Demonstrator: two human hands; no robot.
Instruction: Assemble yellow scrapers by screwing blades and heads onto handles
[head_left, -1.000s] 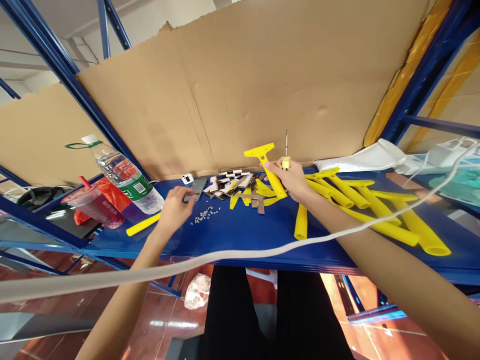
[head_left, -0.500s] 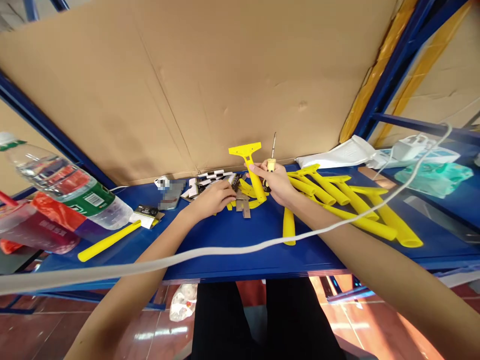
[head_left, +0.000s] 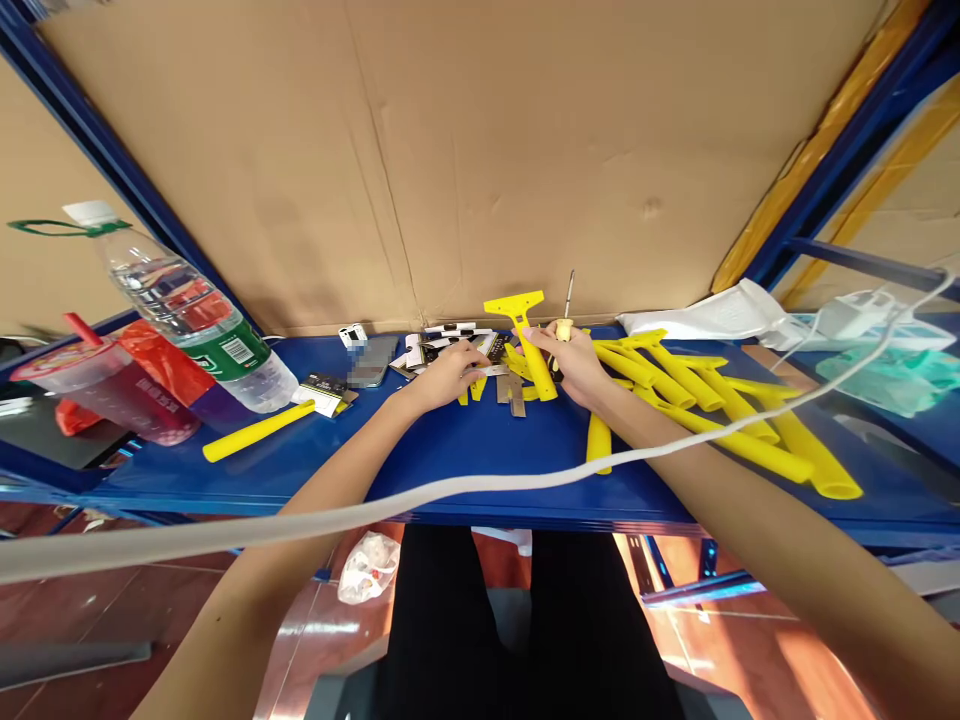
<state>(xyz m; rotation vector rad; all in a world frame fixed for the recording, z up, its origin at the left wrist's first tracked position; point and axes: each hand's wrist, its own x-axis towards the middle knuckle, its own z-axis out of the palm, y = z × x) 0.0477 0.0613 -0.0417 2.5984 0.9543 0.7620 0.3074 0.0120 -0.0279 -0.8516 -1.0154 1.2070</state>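
right hand [head_left: 581, 365] grips t-shaped handle [head_left: 537, 368] (yellow plastic), screwdriver [head_left: 564, 328]; left hand [head_left: 450, 377]: grip unclear.

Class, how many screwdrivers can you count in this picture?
1: the screwdriver, tip up in the right hand, beside the yellow T-shaped handle also held there. Others may be hidden.

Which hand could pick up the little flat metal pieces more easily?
Probably the left hand: it's close to the flat metal pieces. The right hand is busy holding a yellow handle and a screwdriver.
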